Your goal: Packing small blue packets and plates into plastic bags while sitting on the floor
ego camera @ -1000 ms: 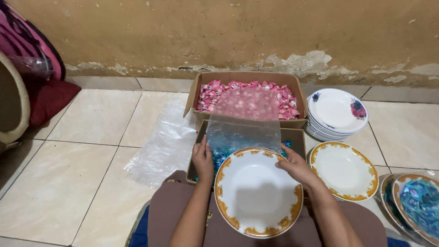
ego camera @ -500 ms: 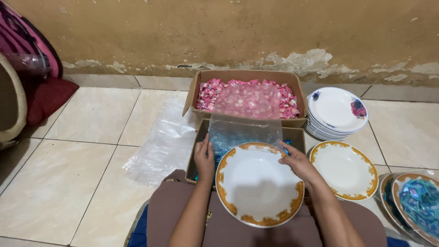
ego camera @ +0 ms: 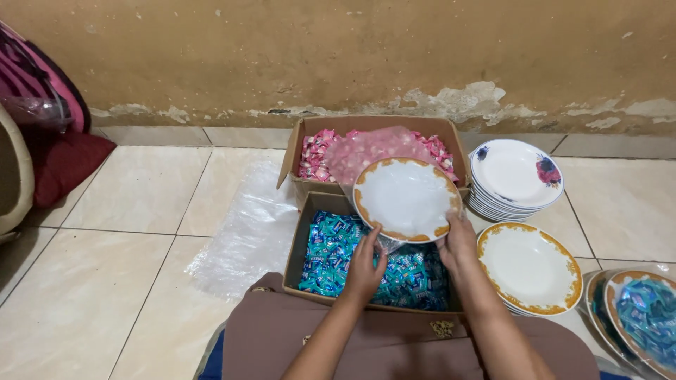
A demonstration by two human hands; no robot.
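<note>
A white plate (ego camera: 407, 198) with an orange-gold rim is held tilted up above two open cardboard boxes. My right hand (ego camera: 458, 243) grips its lower right rim. My left hand (ego camera: 366, 264) holds its lower left edge, where a thin clear plastic bag (ego camera: 366, 149) hangs about the plate. Below the plate, the near box (ego camera: 296, 246) is full of blue wrapped candies (ego camera: 331, 246). The far box (ego camera: 290, 151) holds pink wrapped candies (ego camera: 313, 151).
A stack of white flowered plates (ego camera: 517, 176) stands right of the boxes, and an orange-rimmed plate (ego camera: 528, 267) lies nearer me. A plate of blue candies (ego camera: 644, 313) sits at the far right. Clear plastic sheet (ego camera: 246, 232) lies on the tiles; a pink bag (ego camera: 42, 91) leans at left.
The plate has moved from over my lap forward and up, and now tilts above the boxes. The blue candies in the near box have come into view.
</note>
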